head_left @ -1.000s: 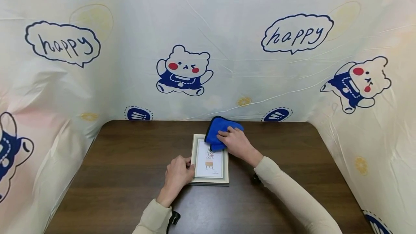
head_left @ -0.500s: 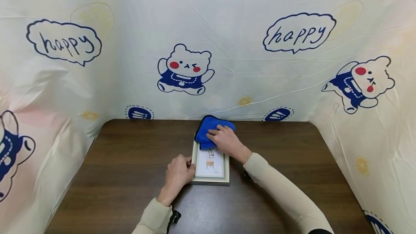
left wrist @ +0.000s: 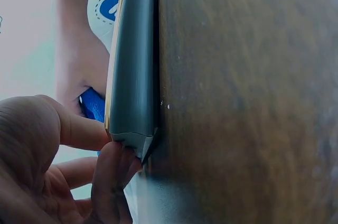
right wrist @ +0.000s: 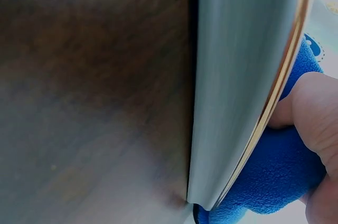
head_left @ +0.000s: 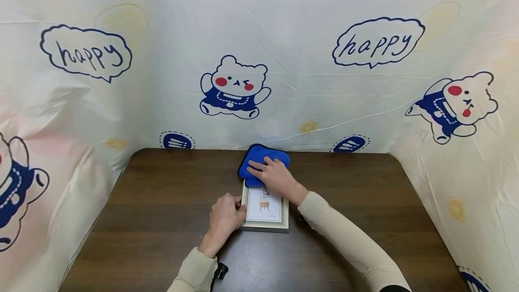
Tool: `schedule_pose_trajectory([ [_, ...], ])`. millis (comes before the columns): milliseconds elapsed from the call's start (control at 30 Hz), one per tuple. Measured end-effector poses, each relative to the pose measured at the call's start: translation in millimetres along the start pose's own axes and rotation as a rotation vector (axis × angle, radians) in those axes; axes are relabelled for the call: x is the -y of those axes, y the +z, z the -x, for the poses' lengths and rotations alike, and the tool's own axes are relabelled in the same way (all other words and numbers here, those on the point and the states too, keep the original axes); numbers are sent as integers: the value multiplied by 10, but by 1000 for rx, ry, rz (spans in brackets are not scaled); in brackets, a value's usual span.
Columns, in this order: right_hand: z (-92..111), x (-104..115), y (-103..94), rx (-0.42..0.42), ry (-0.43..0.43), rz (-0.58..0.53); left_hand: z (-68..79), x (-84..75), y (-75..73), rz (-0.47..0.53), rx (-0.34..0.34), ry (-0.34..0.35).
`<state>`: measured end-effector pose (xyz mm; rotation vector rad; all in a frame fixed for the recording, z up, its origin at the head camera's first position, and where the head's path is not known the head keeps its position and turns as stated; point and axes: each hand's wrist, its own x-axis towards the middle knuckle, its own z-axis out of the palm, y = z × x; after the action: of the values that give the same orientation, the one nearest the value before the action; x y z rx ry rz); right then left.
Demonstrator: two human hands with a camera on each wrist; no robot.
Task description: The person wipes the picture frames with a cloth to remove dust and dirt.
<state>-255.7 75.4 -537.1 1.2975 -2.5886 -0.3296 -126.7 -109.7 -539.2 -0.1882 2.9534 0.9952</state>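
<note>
A pale cream picture frame (head_left: 285,216) lies face up, its print showing a potted plant. My left hand (head_left: 225,215) holds its left edge, and in the left wrist view the thumb lies over the rim while fingers (left wrist: 107,176) meet the frame's grey side (left wrist: 134,60) at a corner. My right hand (head_left: 276,175) presses a blue cloth (head_left: 259,153) with dark edging onto the far end, fingers spread fairly straight. The cloth covers the frame's top and overhangs its left and back. In the right wrist view the cloth (right wrist: 269,168) bunches under the palm.
The dark brown wooden table (head_left: 162,202) ends close behind the cloth. A whitish printed curtain (head_left: 300,57) with bears and lettering stands behind it and along both sides.
My right hand has slid the blue cloth leftward across the far end of the picture frame, past its left corner. The left hand keeps its hold on the edge.
</note>
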Motion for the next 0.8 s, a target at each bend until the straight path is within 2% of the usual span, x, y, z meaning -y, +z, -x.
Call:
schedule_pose_trajectory([
  [467, 62, -37, -35, 37, -8, 38, 6, 11, 26, 27, -36, 17],
  [800, 211, -114, -31, 66, 7, 94, -7, 38, 23, 32, -44, 38],
])
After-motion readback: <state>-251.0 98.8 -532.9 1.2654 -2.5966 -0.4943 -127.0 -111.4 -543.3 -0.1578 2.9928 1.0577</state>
